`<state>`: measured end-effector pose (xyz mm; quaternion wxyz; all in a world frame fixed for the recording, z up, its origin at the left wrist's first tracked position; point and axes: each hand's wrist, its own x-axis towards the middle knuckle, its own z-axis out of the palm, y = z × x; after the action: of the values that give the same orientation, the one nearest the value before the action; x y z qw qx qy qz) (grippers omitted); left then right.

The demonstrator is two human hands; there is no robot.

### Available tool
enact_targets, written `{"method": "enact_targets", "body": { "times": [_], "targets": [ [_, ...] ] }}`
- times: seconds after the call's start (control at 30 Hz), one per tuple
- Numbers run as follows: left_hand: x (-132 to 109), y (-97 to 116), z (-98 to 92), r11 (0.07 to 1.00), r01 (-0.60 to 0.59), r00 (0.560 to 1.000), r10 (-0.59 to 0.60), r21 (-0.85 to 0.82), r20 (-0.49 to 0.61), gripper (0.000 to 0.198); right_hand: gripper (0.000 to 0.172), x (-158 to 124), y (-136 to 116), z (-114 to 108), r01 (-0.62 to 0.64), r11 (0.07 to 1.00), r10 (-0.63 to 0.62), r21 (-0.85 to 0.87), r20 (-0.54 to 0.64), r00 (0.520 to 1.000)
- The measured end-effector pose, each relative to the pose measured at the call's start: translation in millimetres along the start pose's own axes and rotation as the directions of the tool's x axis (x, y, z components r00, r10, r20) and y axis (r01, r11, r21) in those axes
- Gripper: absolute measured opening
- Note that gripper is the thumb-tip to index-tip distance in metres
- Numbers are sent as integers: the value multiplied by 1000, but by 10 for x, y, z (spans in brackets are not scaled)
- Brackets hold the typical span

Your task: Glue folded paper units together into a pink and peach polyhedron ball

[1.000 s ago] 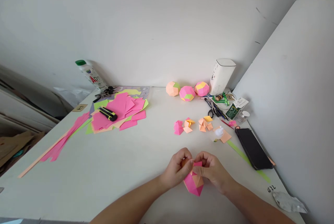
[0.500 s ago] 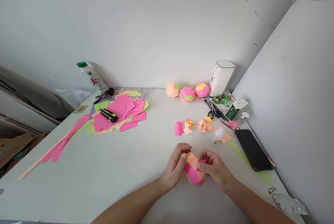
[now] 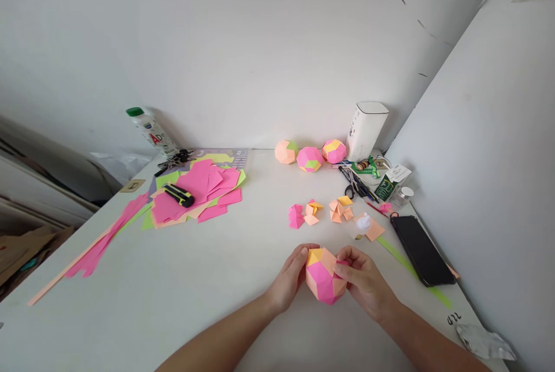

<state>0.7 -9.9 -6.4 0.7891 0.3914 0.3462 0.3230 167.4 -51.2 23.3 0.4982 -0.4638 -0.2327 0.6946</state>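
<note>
A faceted paper ball (image 3: 323, 282) in pink, peach and yellow is held between my hands near the front of the table. My left hand (image 3: 288, 279) wraps round its left side, thumb near the yellow facet. With thumb and fingers, my right hand (image 3: 364, 279) pinches a pink part at the ball's upper right. Just beyond lie small folded paper pieces: a pink one (image 3: 296, 216), a peach and yellow one (image 3: 313, 212) and a peach cluster (image 3: 340, 210). A white blob (image 3: 363, 221) rests by a peach paper square (image 3: 374, 231).
Three paper balls (image 3: 309, 159) sit against the back wall beside a white container (image 3: 367, 130). Pens and scissors (image 3: 350, 190), a jar (image 3: 404, 194) and a black phone (image 3: 422, 249) are at right. At left are a pink paper pile (image 3: 203, 187), a box cutter (image 3: 179, 194) and a bottle (image 3: 151, 131).
The paper ball has turned in my hands, showing more of its yellow and peach facets. My left fingers have moved down round its side. My right hand keeps its pinch.
</note>
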Motion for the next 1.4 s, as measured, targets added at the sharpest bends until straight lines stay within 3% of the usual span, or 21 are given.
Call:
{"method": "enact_targets", "body": {
  "times": [0.43,1.03,1.4],
  "targets": [
    [7,22,13,1000,-4,999,4,12,35,48,20,54,37,-55,-41,998,40,42,24,999],
    [11,-6,-2,999,37,999,-37,1,25,35,19,62,46,-59,-75,992,75,100,7,997],
    [-8,20,6,998,53,998,-54,41,39,38,17,56,45,-68,-99,992,97,72,25,995]
  ]
}}
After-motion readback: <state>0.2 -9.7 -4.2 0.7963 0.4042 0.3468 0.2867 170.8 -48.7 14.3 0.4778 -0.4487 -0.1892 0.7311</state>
